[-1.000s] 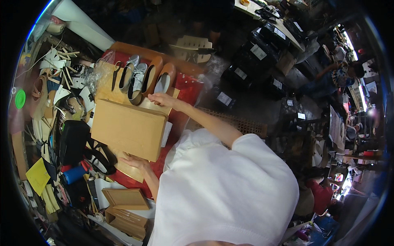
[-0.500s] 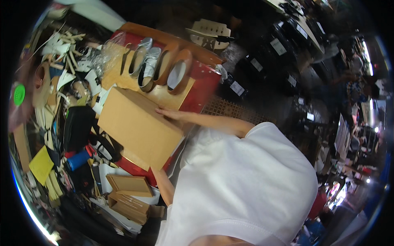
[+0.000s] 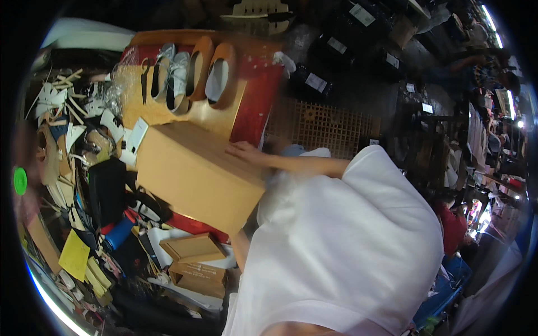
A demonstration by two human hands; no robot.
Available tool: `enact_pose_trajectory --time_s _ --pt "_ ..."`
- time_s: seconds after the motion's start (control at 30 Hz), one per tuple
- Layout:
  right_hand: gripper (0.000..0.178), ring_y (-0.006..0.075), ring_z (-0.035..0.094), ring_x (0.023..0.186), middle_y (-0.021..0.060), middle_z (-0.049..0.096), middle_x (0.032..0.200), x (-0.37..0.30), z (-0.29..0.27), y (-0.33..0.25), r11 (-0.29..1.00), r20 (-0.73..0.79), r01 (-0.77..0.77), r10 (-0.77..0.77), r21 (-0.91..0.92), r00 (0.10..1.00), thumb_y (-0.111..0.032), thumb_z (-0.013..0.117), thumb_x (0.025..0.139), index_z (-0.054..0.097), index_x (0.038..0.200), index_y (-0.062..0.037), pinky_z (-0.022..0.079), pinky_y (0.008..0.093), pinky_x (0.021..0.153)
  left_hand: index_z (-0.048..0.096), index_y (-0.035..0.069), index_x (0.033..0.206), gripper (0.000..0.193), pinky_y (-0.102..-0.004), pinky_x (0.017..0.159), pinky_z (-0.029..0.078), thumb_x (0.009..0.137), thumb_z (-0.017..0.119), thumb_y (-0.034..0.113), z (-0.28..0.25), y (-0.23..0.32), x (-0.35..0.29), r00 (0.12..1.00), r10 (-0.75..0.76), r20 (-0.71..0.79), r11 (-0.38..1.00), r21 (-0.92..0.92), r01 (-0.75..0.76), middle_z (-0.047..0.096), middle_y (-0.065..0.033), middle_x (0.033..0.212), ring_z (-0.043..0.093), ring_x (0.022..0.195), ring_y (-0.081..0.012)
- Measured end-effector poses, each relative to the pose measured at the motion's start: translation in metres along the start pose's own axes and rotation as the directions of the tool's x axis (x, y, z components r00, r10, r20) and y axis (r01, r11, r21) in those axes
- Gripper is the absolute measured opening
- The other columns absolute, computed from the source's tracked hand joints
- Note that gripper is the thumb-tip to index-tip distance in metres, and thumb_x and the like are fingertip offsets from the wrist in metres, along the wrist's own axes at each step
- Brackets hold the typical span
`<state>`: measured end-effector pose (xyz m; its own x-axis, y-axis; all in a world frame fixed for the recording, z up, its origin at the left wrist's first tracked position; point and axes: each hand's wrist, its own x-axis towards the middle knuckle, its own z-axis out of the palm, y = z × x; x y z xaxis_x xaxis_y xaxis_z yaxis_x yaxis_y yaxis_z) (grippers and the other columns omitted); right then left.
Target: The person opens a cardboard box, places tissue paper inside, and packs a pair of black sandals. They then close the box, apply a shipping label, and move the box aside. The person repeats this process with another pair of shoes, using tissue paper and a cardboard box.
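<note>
A large brown cardboard box (image 3: 199,179) sits tilted over the front part of the red-edged table, held between my two hands. Along its upper right side, my right hand (image 3: 246,152) lies with its fingers against the cardboard. My left hand (image 3: 240,244) is at the lower edge of the box, where the cardboard hides its fingers. Beyond the box stand several shoes: silver lace-up shoes (image 3: 178,84) and brown slip-on shoes (image 3: 220,75) with pale insoles.
The red table (image 3: 255,109) has a tan board on it. Scraps (image 3: 59,95), a black case (image 3: 108,190) and a blue roll (image 3: 119,234) crowd the left. Smaller open cardboard boxes (image 3: 193,249) lie near my left forearm. Black wrapped packages (image 3: 314,81) stand at the far right.
The cardboard box has shifted toward me and to the right, away from the shoes, with both hands moving along with it. The whole view has also turned.
</note>
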<state>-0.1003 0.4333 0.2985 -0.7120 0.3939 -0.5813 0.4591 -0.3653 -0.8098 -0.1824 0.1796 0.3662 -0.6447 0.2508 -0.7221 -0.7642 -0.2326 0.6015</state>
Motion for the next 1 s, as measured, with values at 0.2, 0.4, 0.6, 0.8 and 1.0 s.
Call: enact_pose_trajectory --time_s 0.2,0.4,0.6,0.8,1.0 --pt "0.097 0.0302 0.029 0.135 0.019 0.035 0.143 -0.071 0.011 0.047 0.969 -0.121 -0.08 0.11 0.232 0.986 -0.072 0.05 0.078 0.031 0.142 -0.0013 0.024 0.0403 0.11 0.026 0.009 0.144 0.077 -0.0407 0.104 0.034 0.091 0.039 0.062 -0.037 -0.004 -0.009 0.999 -0.021 0.03 0.999 0.026 0.02 0.034 -0.0125 0.144 0.038 0.128 -0.0285" --pt "0.088 0.0294 0.032 0.133 0.019 0.032 0.144 -0.098 0.014 0.057 0.98 -0.097 0.047 -0.029 0.193 0.995 -0.061 0.056 0.082 0.029 0.143 -0.0028 0.026 0.0383 0.11 0.027 0.009 0.144 0.076 -0.0406 0.103 0.034 0.091 0.039 0.062 -0.052 -0.006 -0.012 0.992 -0.094 0.086 0.993 0.084 0.087 0.035 -0.0123 0.144 0.038 0.128 -0.0284" --pt "0.086 0.0294 0.033 0.133 0.0195 0.034 0.143 -0.142 0.012 0.031 0.983 -0.153 0.108 -0.085 0.146 0.985 -0.054 0.059 0.084 0.027 0.144 -0.0014 0.027 0.0377 0.109 0.028 0.009 0.144 0.075 -0.0406 0.103 0.034 0.091 0.04 0.061 -0.042 -0.008 -0.011 0.972 -0.183 0.15 0.972 0.179 0.155 0.035 -0.0121 0.144 0.038 0.128 -0.0283" --pt "0.084 0.0275 0.032 0.133 0.0182 0.034 0.143 -0.162 -0.018 0.007 0.896 -0.206 0.331 -0.278 0.297 0.938 -0.048 0.06 0.084 0.025 0.144 -0.0015 0.026 0.0382 0.109 0.029 0.009 0.143 0.075 -0.0405 0.103 0.035 0.091 0.04 0.061 -0.005 -0.027 -0.009 0.934 -0.275 0.23 0.935 0.29 0.204 0.036 -0.0119 0.143 0.039 0.128 -0.0281" --pt "0.088 0.0271 0.036 0.131 0.0172 0.037 0.141 -0.185 -0.086 0.008 0.803 -0.523 0.511 -0.305 0.308 0.796 -0.048 0.067 0.08 0.028 0.143 -0.0023 0.029 0.0376 0.108 0.029 0.009 0.143 0.074 -0.0405 0.103 0.035 0.091 0.04 0.061 0.083 -0.079 -0.012 0.852 -0.4 0.337 0.875 0.416 0.246 0.036 -0.0117 0.143 0.039 0.128 -0.028"
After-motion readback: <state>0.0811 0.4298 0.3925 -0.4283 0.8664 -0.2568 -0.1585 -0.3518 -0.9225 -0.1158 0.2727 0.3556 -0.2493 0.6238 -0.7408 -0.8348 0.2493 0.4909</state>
